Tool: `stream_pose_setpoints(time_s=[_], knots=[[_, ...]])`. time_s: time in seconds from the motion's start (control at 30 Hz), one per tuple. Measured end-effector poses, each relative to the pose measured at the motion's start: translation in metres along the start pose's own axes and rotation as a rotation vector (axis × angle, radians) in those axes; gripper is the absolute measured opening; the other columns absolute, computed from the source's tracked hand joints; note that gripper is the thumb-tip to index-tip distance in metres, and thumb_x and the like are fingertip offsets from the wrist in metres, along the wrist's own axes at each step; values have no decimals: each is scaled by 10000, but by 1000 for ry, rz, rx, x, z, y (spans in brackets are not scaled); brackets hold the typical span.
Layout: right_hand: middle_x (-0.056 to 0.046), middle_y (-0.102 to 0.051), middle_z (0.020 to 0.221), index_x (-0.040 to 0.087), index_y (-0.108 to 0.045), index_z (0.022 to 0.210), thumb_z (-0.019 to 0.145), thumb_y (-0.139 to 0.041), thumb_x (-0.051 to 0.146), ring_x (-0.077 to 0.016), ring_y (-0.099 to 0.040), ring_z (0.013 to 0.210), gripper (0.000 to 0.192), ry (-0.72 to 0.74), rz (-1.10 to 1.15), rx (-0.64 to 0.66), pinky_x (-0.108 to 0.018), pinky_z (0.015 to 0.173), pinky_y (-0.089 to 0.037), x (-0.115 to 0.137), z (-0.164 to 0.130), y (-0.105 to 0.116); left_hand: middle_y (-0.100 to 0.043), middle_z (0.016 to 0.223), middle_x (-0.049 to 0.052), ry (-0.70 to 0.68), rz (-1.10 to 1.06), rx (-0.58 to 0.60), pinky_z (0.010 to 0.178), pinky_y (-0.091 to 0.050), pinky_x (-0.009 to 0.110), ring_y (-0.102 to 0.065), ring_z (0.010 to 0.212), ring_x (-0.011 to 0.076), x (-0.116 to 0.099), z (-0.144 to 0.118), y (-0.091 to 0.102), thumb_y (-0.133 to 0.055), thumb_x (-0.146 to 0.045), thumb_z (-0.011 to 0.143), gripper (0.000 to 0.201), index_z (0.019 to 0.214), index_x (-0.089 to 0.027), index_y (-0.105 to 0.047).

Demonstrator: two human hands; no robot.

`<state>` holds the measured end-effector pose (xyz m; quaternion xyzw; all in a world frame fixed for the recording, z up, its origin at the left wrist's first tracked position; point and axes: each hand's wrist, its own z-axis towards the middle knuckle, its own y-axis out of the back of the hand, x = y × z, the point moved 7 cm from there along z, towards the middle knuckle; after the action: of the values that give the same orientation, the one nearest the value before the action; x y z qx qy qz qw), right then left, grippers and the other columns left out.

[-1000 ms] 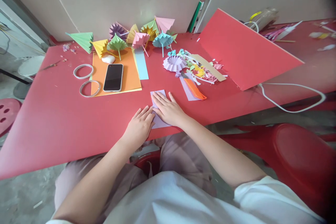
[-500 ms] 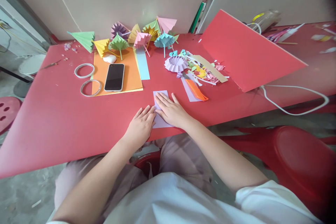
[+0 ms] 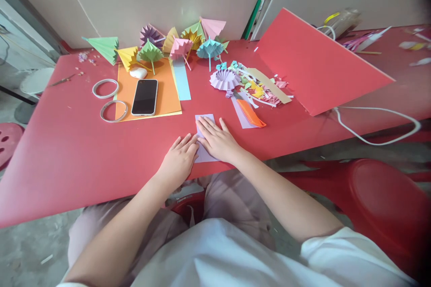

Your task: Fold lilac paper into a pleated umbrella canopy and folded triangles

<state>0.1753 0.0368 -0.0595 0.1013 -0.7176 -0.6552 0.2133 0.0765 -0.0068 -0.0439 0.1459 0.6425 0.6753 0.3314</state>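
A lilac sheet of paper [image 3: 206, 156] lies on the red table near its front edge, partly covered by my hands. My right hand [image 3: 218, 141] rests flat on it, fingers stretched toward the upper left. Along the paper's left edge lies my left hand [image 3: 179, 157], palm down with fingers extended and touching the edge. Just to the right, an orange utility knife [image 3: 249, 113] sits on another lilac strip [image 3: 238, 115]. A pleated lilac paper ring [image 3: 225, 80] lies behind, beside a heap of paper scraps [image 3: 261, 90].
Several folded paper umbrellas [image 3: 151, 52] line the wall. A smartphone [image 3: 144, 97] and a white case [image 3: 138, 72] lie on orange paper [image 3: 168, 98], near two tape rolls [image 3: 113, 111]. A red board [image 3: 319, 63] leans at right, with a white cord [image 3: 380, 143]. A red stool [image 3: 387, 206] stands right.
The view has shifted slightly. Both hands stay on the lilac paper in nearly the same place; nothing else has visibly moved.
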Motion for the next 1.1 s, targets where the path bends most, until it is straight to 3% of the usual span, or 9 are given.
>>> stream_pose_setpoints(time_s=[1.1], knots=[[-82, -207, 1495, 113, -218, 1425, 942, -170, 381, -219, -181, 1384, 555, 40, -28, 0, -606, 1079, -115, 2, 1, -2, -494, 1340, 113, -11, 15, 24, 1046, -357, 448, -415, 1270, 260, -1, 2, 4, -465, -162, 886, 197, 1054, -119, -560]])
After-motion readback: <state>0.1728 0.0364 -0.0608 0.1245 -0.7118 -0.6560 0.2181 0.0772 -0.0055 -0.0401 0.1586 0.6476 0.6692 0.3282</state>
